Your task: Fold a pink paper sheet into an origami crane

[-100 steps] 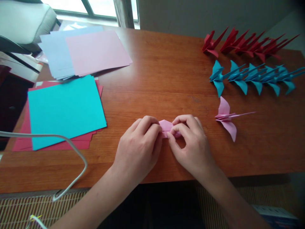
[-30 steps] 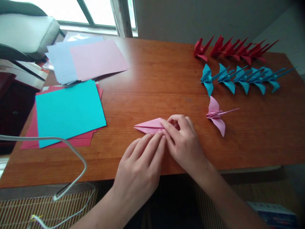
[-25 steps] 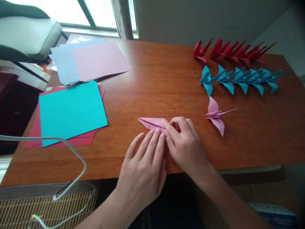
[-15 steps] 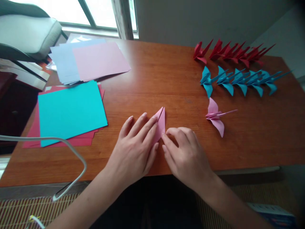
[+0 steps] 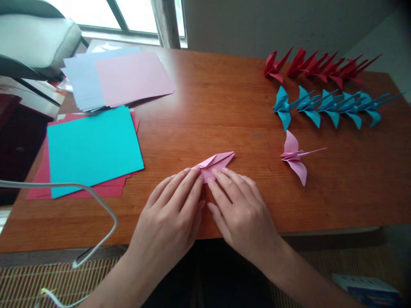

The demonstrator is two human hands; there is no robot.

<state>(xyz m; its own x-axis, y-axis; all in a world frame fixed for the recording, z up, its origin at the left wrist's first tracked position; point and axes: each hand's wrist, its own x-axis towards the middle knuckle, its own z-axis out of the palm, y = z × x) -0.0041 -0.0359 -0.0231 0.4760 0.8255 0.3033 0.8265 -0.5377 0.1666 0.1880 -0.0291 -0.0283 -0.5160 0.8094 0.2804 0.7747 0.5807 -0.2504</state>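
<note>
A small pink folded paper (image 5: 215, 162) lies on the table in front of me, its split point aimed right and slightly away. My left hand (image 5: 175, 205) holds its left part down, fingers close together and tips on the paper. My right hand (image 5: 242, 203) grips the near edge with its fingertips, thumb tucked below. Both hands cover part of the paper's near side. To the right sits a finished pink paper crane (image 5: 294, 156) with spread wings, apart from my hands.
Rows of red paper cranes (image 5: 321, 68) and blue paper cranes (image 5: 327, 107) stand at the back right. On the left lie turquoise sheets (image 5: 96, 149) over red sheets (image 5: 37, 184), and pale pink sheets (image 5: 135, 79) behind. A white cable (image 5: 105, 214) crosses the front left edge.
The folded paper has turned clockwise, its split point swinging from facing away to facing right. My left hand has shifted slightly left and nearer; my right fingers have straightened along the near edge.
</note>
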